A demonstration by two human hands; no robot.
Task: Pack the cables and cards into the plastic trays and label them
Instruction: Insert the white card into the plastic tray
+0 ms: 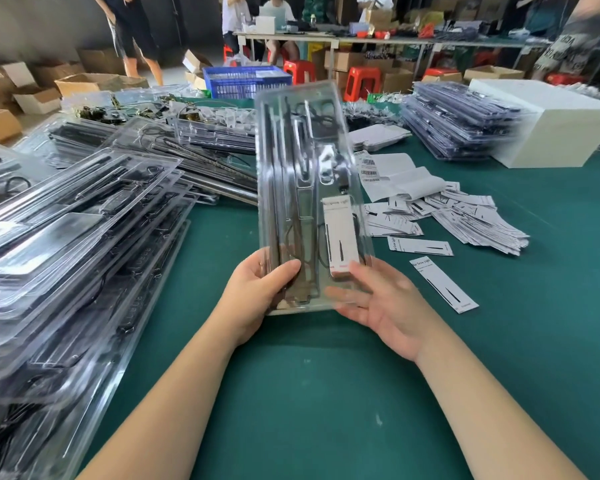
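A long clear plastic tray (302, 140) is raised above the green table, its near end in both hands. Inside it lie dark light bars, a black cable (321, 116) and a white printed card (340, 237). My left hand (257, 292) grips the tray's near left corner, thumb on top. My right hand (378, 299) supports the near right corner from below, fingers spread and blurred, thumb by the card. More loose cards (482, 220) lie scattered to the right, one single card (444, 284) close to my right hand. A sheet of barcode labels (369, 168) lies behind the tray.
Heaps of filled clear trays (77, 237) cover the table's left side. Another stack of trays (461, 119) and a white box (548, 123) stand at the back right. A blue crate (243, 81), cardboard boxes, red stools and people are beyond the table.
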